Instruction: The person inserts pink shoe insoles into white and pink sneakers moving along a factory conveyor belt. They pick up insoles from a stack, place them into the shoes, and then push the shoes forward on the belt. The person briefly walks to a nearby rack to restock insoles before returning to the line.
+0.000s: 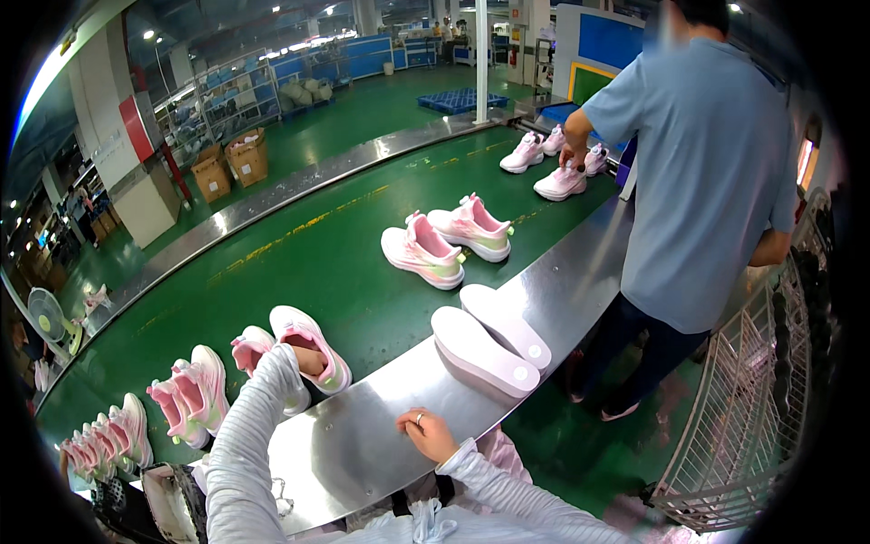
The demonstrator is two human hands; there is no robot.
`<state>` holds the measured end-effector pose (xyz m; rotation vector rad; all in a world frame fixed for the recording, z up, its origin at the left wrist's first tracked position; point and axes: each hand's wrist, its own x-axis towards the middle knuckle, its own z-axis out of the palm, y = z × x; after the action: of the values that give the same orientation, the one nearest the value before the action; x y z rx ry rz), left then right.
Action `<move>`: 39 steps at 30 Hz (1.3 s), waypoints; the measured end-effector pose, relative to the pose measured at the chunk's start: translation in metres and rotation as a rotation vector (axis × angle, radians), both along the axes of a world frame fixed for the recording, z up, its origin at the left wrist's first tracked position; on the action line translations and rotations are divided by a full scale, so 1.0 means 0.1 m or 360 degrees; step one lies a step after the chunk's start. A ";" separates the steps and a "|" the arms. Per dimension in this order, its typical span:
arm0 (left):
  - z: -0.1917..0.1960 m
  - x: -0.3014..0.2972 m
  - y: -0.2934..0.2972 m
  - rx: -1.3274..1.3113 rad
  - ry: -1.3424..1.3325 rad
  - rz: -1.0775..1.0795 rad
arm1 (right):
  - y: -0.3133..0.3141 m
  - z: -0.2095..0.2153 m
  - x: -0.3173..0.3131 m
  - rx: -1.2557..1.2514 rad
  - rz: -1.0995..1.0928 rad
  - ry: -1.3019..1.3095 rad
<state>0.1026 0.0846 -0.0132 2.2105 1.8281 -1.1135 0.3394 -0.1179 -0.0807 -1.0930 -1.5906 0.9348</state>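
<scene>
My left hand [311,360] reaches into the opening of a pink and white sneaker [337,370] on the green conveyor belt. Its fingers are hidden inside, so their grip cannot be made out. The sneaker's mate [251,345] stands just left of it, partly behind my sleeve. Over the metal ledge [344,453] is my right hand [430,435], a ring on one finger; its fingers are curled and nothing shows in them. Beyond it, two pale soles [485,352] lie on their sides across the ledge, treadless faces partly toward me.
More pink sneakers stand in pairs on the belt [299,245]: a pair [421,249] ahead, several [113,435] at left. A co-worker in a blue shirt [698,181] at the right handles a sneaker [560,183]. A wire rack [734,399] stands behind them.
</scene>
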 end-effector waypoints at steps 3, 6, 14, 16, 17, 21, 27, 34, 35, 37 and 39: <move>0.05 -0.04 -0.02 -0.0030 -0.0045 0.0021 | 0.01 0.01 0.01 -0.0038 -0.0008 0.0058; 0.04 -0.11 -0.07 -0.0059 -0.0095 0.0041 | 0.06 -0.05 -0.04 -0.0036 -0.0009 0.0078; 0.20 -0.09 -0.39 0.0074 -0.0416 0.0065 | 0.38 0.23 -0.23 -0.0654 0.0192 0.0313; 0.29 -0.22 -0.68 0.0673 -0.0910 -0.0109 | 0.47 0.39 -0.28 -0.0534 0.0241 0.0121; 0.35 -0.31 -0.88 0.1096 -0.1204 -0.0325 | 0.51 0.49 -0.34 -0.0525 0.0254 0.0098; 0.22 -0.51 -1.61 0.2426 -0.1810 0.0431 | 0.73 0.88 -0.80 -0.0266 0.0319 -0.0202; -0.23 -0.57 -1.72 0.1911 -0.2327 0.0800 | 1.26 0.60 -1.14 0.0209 0.0571 -0.0639; -0.17 -0.30 -2.19 0.1844 -0.2182 0.0733 | 0.67 0.73 -1.06 0.0769 0.0532 -0.1063; -0.18 -0.26 -2.23 0.1820 -0.2138 0.0777 | 0.66 0.70 -1.04 0.0753 0.0535 -0.1077; -0.19 -0.25 -2.27 0.1850 -0.2089 0.0745 | 0.65 0.63 -1.04 0.0908 0.0461 -0.1170; -0.15 -0.36 -2.23 0.1801 -0.2204 0.0838 | 0.65 0.65 -1.15 0.0881 0.0446 -0.1111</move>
<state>0.0671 -0.1382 -0.0285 1.5465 1.9857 1.5008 0.2242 -0.0528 -0.0154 -0.8414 -2.4326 0.2206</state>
